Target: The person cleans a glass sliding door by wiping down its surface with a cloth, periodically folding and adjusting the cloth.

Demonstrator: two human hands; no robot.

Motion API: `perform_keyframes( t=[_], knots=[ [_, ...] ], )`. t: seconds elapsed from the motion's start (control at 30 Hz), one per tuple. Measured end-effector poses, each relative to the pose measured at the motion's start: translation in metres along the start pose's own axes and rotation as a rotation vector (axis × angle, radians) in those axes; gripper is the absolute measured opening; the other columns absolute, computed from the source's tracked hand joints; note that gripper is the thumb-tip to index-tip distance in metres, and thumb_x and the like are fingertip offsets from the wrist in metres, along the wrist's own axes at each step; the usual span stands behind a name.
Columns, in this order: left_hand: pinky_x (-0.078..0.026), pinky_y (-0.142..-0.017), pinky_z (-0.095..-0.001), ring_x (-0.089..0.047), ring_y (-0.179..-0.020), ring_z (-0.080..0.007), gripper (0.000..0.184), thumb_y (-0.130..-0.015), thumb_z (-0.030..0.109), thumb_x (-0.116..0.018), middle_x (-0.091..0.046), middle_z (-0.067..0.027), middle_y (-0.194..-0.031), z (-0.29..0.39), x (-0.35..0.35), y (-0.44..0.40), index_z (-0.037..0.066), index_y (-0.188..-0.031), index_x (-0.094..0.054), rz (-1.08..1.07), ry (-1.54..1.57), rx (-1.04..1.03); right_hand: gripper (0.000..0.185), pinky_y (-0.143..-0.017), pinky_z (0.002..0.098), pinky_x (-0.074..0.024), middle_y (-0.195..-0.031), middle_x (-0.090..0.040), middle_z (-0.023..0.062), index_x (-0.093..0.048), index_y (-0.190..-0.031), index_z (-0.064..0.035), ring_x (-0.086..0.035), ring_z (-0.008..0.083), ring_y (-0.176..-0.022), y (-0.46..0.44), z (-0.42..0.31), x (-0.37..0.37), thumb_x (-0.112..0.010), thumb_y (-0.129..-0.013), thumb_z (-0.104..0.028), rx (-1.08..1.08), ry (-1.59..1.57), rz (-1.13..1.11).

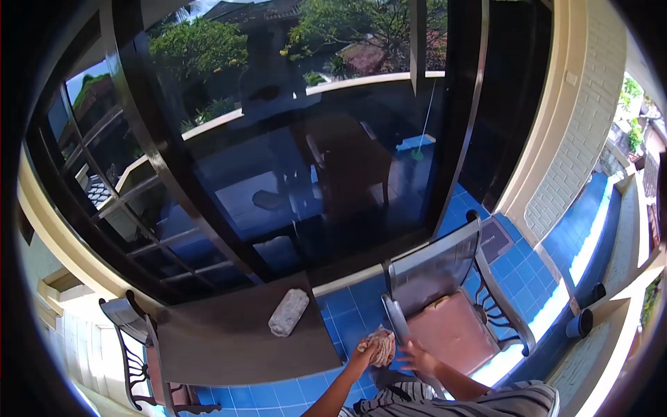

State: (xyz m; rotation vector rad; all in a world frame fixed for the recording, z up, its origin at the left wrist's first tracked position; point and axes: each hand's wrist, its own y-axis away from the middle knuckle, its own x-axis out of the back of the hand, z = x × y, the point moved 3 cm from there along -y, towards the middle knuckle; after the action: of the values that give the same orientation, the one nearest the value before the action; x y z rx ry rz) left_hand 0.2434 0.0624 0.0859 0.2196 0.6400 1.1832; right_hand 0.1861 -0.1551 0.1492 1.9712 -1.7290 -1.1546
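My left hand [366, 349] is closed around a crumpled, patterned cloth [383, 346] in whitish and reddish-brown tones. Just to the right, my right hand [419, 359] has its fingers spread and holds nothing. It is in front of a dark wooden armchair [436, 267] with a worn pinkish-brown seat [455, 333]. On the dark table [215, 340] to the left lies a whitish, mottled oblong packet [289, 313], apart from both hands.
A second wooden armchair [130, 316] stands at the table's left end. Large dark glass panels [313, 174] rise behind, reflecting the garden. A doormat [495, 240] lies on blue floor tiles [351, 306]. A dark pot [579, 324] stands by the low wall at right.
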Motion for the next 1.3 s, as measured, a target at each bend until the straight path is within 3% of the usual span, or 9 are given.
perform_keyframes(
  t=[0.23,0.5,0.63,0.77,0.83,0.97,1.07,1.17,1.3],
  knots=[
    [-0.055,-0.085,-0.0387,-0.071,-0.099,-0.0276,0.033,-0.104,0.031,-0.063,-0.072,-0.0131,-0.113,0.082,-0.035,-0.106,0.008,-0.127,-0.062,0.149,-0.565,-0.450,0.061,-0.118,0.0598,-0.0352,-0.155,-0.050,0.0085,-0.044,-0.154,-0.0168,-0.047,0.0290,-0.144,-0.113,-0.093,-0.040,-0.043,-0.107,-0.056,0.020,-0.750,-0.346],
    [-0.051,-0.095,-0.0479,-0.064,-0.107,-0.0421,0.036,-0.094,0.025,-0.070,-0.067,-0.0211,-0.117,0.223,-0.046,-0.188,0.004,-0.122,-0.062,-0.030,-0.969,-0.776,0.044,-0.102,0.0440,-0.0525,-0.130,-0.067,0.0083,-0.053,-0.144,-0.0072,-0.067,0.0231,-0.115,-0.178,-0.191,-0.003,-0.057,-0.107,-0.030,0.328,-0.471,-0.204],
    [-0.047,-0.104,-0.0464,-0.061,-0.124,-0.0311,0.048,-0.095,0.031,-0.077,-0.066,-0.0153,-0.128,0.255,-0.032,-0.233,0.007,-0.131,-0.057,-0.110,-0.571,-0.332,0.042,-0.094,0.0336,-0.0538,-0.119,-0.071,0.0058,-0.059,-0.136,-0.0043,-0.068,0.0181,-0.106,-0.222,-0.245,0.041,-0.070,-0.099,-0.020,0.376,-0.094,0.169],
    [-0.052,-0.099,-0.0424,-0.065,-0.118,-0.0285,0.055,-0.094,0.034,-0.079,-0.067,-0.0152,-0.128,0.280,0.044,-0.322,0.005,-0.134,-0.055,-0.350,-0.614,-0.262,0.029,-0.087,0.0328,-0.0564,-0.108,-0.072,0.0045,-0.066,-0.123,-0.0049,-0.069,0.0146,-0.095,-0.293,-0.335,0.108,-0.070,-0.098,-0.019,0.590,-0.113,0.480],
    [-0.055,-0.095,-0.0405,-0.068,-0.113,-0.0270,0.053,-0.095,0.034,-0.078,-0.068,-0.0176,-0.125,0.318,0.087,-0.347,0.001,-0.130,-0.058,-0.349,-0.668,-0.274,0.021,-0.086,0.0331,-0.0569,-0.104,-0.072,0.0042,-0.065,-0.115,-0.0063,-0.070,0.0148,-0.094,-0.290,-0.453,0.112,-0.067,-0.101,-0.022,0.679,-0.135,0.811],
    [-0.057,-0.092,-0.0388,-0.069,-0.109,-0.0272,0.046,-0.094,0.028,-0.079,-0.069,-0.0200,-0.120,0.370,0.157,-0.376,-0.001,-0.125,-0.061,-0.261,-0.717,-0.207,0.028,-0.091,0.0305,-0.0535,-0.113,-0.070,0.0047,-0.060,-0.126,-0.0049,-0.067,0.0138,-0.102,-0.275,-0.718,0.102,-0.058,-0.106,-0.026,1.409,-0.157,0.791],
    [-0.058,-0.091,-0.0377,-0.071,-0.106,-0.0274,0.044,-0.095,0.026,-0.079,-0.071,-0.0191,-0.118,0.395,0.186,-0.383,0.000,-0.125,-0.060,-0.285,-0.813,-0.145,0.030,-0.081,0.0288,-0.0489,-0.102,-0.068,0.0050,-0.062,-0.119,-0.0011,-0.062,0.0118,-0.092,-0.269,-0.853,0.077,-0.062,-0.105,-0.027,1.746,0.085,1.217],
    [-0.057,-0.089,-0.0379,-0.071,-0.104,-0.0283,0.046,-0.093,0.026,-0.079,-0.071,-0.0189,-0.117,0.409,0.195,-0.390,-0.003,-0.124,-0.061,-0.330,-0.857,-0.122,0.025,-0.085,0.0372,-0.0487,-0.105,-0.066,0.0180,-0.059,-0.113,0.0009,-0.064,0.0264,-0.096,-0.272,-0.873,-0.023,-0.061,-0.103,-0.022,1.581,0.226,1.386],
    [-0.056,-0.091,-0.0391,-0.069,-0.107,-0.0286,0.046,-0.094,0.028,-0.078,-0.070,-0.0182,-0.120,0.420,0.189,-0.397,-0.002,-0.126,-0.062,-0.368,-0.904,-0.064,0.041,-0.113,0.0476,-0.0357,-0.142,-0.048,0.0295,-0.054,-0.136,0.0028,-0.046,0.0472,-0.132,-0.333,-0.777,-0.114,-0.061,-0.098,-0.010,1.838,0.565,1.399]
  ],
)
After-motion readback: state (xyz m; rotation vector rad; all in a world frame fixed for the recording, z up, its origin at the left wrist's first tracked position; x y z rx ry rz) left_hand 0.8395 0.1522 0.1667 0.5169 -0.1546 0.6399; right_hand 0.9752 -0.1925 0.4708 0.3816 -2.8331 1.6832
